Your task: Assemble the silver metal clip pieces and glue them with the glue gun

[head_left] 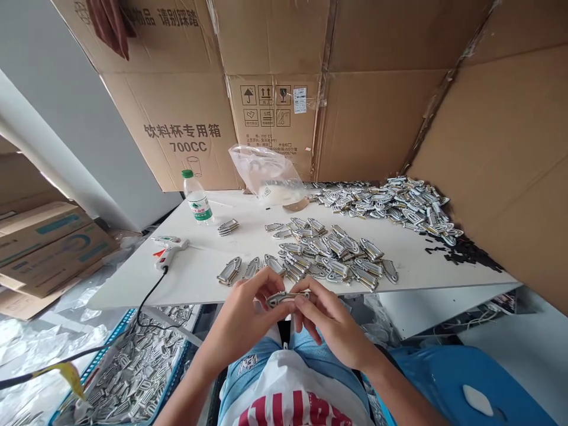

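In front of my lap, my left hand [248, 313] has its fingers closed round one end of a small grey metal piece [276, 299] with a looped, rounded tip. The fingertips of my right hand [331, 322] pinch the same piece at its other end. Its exact kind I cannot make out, and fingers cover part of it. Just beyond my hands, a loose pile of similar grey pieces [335, 248] with brass-coloured strips lies on the white table [190, 284]. A small stack of them [228, 227] sits farther left.
A glue gun [167, 251] with a black cord and a water bottle [197, 201] stand on the left. At the back are a clear plastic bag [270, 174] and a larger heap of pieces [399, 204]. Black bits [465, 254] lie right. A blue crate [128, 313] of pieces is below.
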`<state>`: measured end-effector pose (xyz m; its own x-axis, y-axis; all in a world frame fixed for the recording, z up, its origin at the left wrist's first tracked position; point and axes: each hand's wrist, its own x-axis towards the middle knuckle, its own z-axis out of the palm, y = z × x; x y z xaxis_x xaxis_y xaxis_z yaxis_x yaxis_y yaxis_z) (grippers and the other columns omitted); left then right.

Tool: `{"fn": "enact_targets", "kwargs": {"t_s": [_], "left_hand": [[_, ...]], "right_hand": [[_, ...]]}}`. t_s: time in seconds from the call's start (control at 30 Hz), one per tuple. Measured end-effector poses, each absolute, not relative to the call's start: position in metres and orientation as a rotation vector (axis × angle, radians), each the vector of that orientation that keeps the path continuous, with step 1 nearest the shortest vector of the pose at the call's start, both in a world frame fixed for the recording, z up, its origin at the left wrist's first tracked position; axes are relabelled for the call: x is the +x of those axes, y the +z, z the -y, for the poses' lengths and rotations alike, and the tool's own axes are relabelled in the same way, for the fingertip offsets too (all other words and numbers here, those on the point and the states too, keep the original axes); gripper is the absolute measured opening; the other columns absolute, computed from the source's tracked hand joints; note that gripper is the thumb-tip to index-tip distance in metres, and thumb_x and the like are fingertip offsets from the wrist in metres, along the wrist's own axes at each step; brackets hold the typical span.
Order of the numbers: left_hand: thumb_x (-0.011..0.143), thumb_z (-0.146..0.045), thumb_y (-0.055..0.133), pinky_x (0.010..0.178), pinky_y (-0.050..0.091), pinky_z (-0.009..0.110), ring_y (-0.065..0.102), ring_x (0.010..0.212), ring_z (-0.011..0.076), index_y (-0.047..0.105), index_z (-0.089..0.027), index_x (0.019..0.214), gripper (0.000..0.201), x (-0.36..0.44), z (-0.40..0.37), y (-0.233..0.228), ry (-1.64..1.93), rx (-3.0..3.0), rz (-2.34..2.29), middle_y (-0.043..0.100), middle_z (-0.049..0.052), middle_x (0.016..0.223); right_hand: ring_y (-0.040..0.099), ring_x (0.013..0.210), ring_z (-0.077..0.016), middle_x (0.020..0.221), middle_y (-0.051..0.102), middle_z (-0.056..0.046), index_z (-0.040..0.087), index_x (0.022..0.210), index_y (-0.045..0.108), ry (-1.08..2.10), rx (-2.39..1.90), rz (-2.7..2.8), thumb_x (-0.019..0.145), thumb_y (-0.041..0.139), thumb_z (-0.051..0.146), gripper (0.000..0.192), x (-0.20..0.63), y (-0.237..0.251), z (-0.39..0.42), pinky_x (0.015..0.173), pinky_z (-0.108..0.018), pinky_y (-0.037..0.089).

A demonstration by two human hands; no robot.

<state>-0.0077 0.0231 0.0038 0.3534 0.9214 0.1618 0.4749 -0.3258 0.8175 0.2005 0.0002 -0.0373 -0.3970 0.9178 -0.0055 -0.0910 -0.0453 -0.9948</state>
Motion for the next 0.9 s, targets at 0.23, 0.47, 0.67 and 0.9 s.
{"fn": "enact_targets", "kwargs": {"t_s": [0.23,0.47,0.67,0.9], "left_hand": [[0.104,-0.035,0.075,0.091,0.058,0.038,0.071,0.106,0.0230,0.074,-0.029,0.119,0.016,-0.013,-0.026,0.003,0.917,2.395,-1.051,0.078,0.004,0.119],[0.108,-0.028,0.070,0.092,0.060,0.041,0.073,0.108,0.0231,0.079,-0.029,0.124,0.018,-0.011,-0.025,0.000,0.878,2.631,-0.876,0.080,0.004,0.133],[0.110,-0.030,0.065,0.081,0.058,0.039,0.073,0.098,0.0227,0.080,-0.025,0.109,0.016,-0.002,-0.031,0.005,0.830,2.744,-0.901,0.081,0.006,0.120],[0.099,-0.021,0.071,0.084,0.057,0.035,0.072,0.095,0.0202,0.080,-0.025,0.097,0.010,-0.004,-0.056,0.030,0.832,2.663,-0.741,0.081,0.003,0.107]], "right_hand": [[0.040,0.051,-0.0094,0.072,0.065,0.005,0.026,0.119,0.061,1.525,-0.913,1.315,0.109,0.059,0.064,0.040,0.197,-0.045,-0.006,0.050,-0.024,0.032],[0.031,0.042,-0.0075,0.059,0.061,0.008,0.025,0.113,0.059,1.606,-0.941,1.181,0.106,0.064,0.061,0.037,0.202,-0.044,-0.008,0.044,-0.021,0.022],[0.034,0.042,-0.0083,0.059,0.061,0.007,0.025,0.110,0.057,1.598,-0.967,1.153,0.102,0.067,0.068,0.044,0.204,-0.047,-0.010,0.044,-0.022,0.024],[0.045,0.056,-0.0117,0.072,0.060,0.004,0.024,0.114,0.064,1.488,-0.961,1.111,0.099,0.073,0.066,0.045,0.207,-0.044,-0.014,0.054,-0.026,0.038]]}}
